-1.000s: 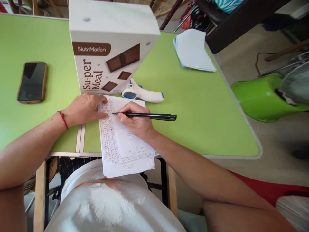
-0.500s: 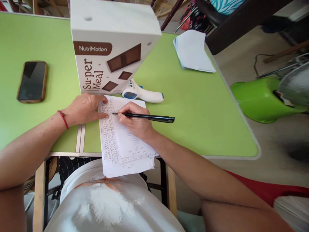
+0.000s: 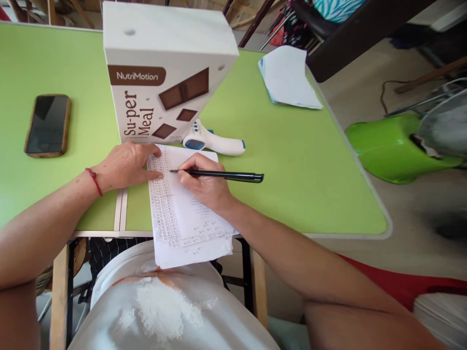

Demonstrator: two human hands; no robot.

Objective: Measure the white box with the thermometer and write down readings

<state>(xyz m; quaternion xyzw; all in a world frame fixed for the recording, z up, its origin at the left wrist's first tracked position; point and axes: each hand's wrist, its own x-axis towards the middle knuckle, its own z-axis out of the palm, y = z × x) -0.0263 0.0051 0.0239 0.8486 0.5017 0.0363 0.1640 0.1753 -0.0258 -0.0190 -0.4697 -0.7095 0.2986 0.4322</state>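
A black pen (image 3: 233,176) is pinched in my right hand (image 3: 206,183), its tip at the written columns on the paper sheets (image 3: 186,204). Rows of small handwriting fill the left side of the top sheet, and the stack overhangs the table's front edge. My left hand (image 3: 133,164) lies with thumb and fingers apart, the thumb and a fingertip on the sheets' left margin. Just behind that hand stands a white NutriMotion box (image 3: 140,109). Beside the box's lower right lies a white and blue handheld thermometer (image 3: 215,142), close to the top of the sheets.
On the green table (image 3: 292,184), a phone (image 3: 47,125) in a brown-edged case lies at the left. Folded white papers (image 3: 290,78) rest near the right edge. A bright green bin (image 3: 390,148) is on the floor to the right. A metal seam crosses the tabletop below my left hand.
The whole view has shifted slightly, so things on the table appear a little further left. Both hands keep nearly the same pose, with the pen still at the sheet.
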